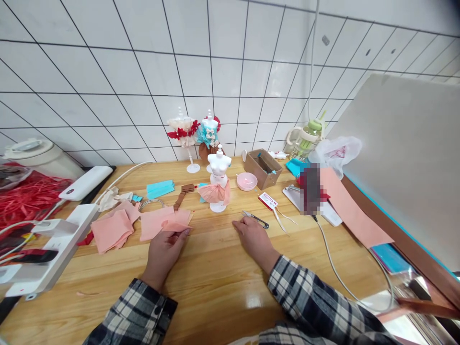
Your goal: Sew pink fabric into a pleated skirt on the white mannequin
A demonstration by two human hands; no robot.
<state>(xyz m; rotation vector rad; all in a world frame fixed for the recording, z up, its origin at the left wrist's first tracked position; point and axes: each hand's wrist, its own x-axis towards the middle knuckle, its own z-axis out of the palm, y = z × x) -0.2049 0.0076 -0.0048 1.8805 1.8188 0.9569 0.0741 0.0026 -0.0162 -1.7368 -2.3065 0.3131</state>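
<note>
My left hand [166,253] is closed, pinching a small piece of peach crepe paper [176,227] between thumb and fingers. That piece lies over larger peach paper sheets [150,226]. My right hand [253,239] rests on the table with its fingers drawn together; whatever may be in the fingertips is too small to make out. Just behind its knuckles lie small thread snips [259,220], partly covered by the hand. Beyond both hands stands a little white dress-form mannequin [219,165], with a gathered peach paper skirt [214,192] around its lower part.
Two decorated mannequins [187,139] stand by the tiled wall. A pink bowl [247,181], cardboard box [264,168] and tag [268,201] sit right of centre. A power strip [59,249] lies left; a cable [328,254] crosses the right side. Folded peach paper [112,231] lies left.
</note>
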